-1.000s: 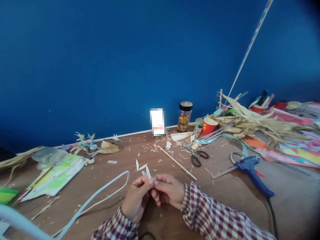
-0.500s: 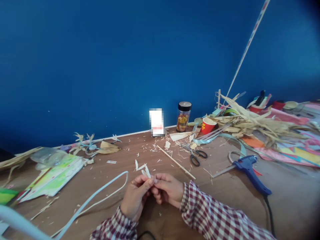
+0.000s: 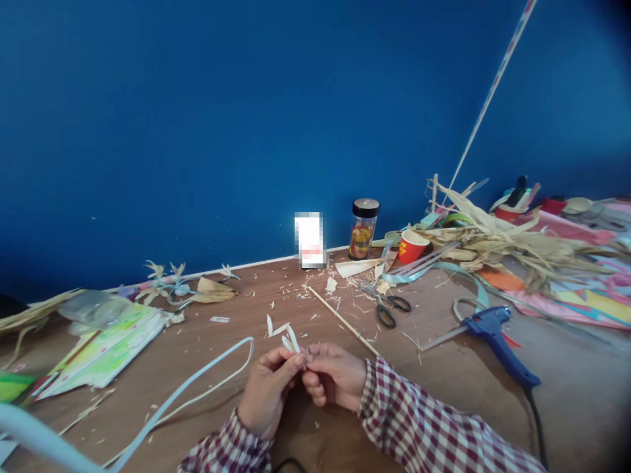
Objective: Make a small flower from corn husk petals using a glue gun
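Low in the middle, my left hand [image 3: 270, 387] pinches a small bundle of pale, petal-like corn husk strips [image 3: 291, 340] between thumb and finger, their tips pointing up. Against it, my right hand [image 3: 340, 374] is closed with thumb and fingertips meeting at the bundle's base; whatever lies in that pinch is hidden. Just beyond the fingers are loose husk slips [image 3: 279, 330] on the brown table [image 3: 197, 368]. A thin wooden stick [image 3: 340, 317] runs toward my right sleeve.
Right of the stick lie scissors [image 3: 387, 311] and a blue glue gun [image 3: 500, 341] with a black cord. A jar [image 3: 362, 230], a red paper cup [image 3: 413, 247] and a heap of dried husks [image 3: 513, 246] stand behind. At left are a pale looped cable [image 3: 187, 381] and a plastic bottle [image 3: 98, 309].
The husk strips have tilted slightly and show more spread between their tips. My right hand has shifted a little to the right, its sleeve now covering the stick's near end.
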Available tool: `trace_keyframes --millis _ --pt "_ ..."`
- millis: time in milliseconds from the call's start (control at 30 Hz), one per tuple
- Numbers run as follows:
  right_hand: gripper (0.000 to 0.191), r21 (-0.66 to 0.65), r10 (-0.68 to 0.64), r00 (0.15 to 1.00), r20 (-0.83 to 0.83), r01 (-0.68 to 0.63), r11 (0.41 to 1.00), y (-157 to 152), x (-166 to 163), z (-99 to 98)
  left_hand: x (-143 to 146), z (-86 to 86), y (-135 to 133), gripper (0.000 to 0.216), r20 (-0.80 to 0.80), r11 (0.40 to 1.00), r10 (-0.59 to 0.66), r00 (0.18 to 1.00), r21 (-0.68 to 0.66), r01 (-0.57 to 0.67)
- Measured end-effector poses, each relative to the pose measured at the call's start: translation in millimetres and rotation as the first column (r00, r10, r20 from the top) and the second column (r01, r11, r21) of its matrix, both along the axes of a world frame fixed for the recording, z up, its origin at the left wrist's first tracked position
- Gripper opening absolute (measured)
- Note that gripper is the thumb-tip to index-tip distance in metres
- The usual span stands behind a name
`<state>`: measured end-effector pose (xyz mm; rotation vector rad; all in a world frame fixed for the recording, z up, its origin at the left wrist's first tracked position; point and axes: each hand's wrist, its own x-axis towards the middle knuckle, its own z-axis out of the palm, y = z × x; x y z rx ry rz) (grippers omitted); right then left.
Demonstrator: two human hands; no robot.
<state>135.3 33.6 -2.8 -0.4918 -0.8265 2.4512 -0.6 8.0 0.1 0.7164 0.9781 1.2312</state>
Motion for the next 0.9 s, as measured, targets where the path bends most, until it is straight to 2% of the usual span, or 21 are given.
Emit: trace_keyframes --millis 167,367,533,700,833,900 --pt "0.020 0.023 -0.065 0.997 0.050 0.064 0.998 -1 -2 -0.2 2 0.2 -1 0.014 -0.026 1.000 -0.015 1.000 0.008 0.015" --pt "0.027 0.097 -0.168 0.972 0.163 0.154 0.983 -3 -9 0.1 8 4.3 -3 0.019 0.025 1.000 -0.013 1.000 0.013 0.012" --pt "0.030 0.224 -0.262 0.926 0.273 0.204 0.953 -1 -8 -0.1 5 4.3 1 0.017 0.010 0.989 0.141 0.990 -0.037 -0.140" --pt "0.028 0.299 -0.278 0.893 0.355 0.173 0.938 1 -2 -1.8 2 6.6 5 0.019 0.042 0.978 0.201 0.979 -0.071 -0.198" --pt "0.028 0.364 -0.208 0.852 0.480 0.022 0.931 6 10 0.7 1 6.3 6 0.019 0.108 0.971 0.235 0.966 -0.063 -0.229" --pt "0.026 0.368 -0.191 0.845 0.499 -0.007 0.930 11 18 7.1 0 5.9 6 0.018 0.120 0.964 0.261 0.958 -0.078 -0.252"
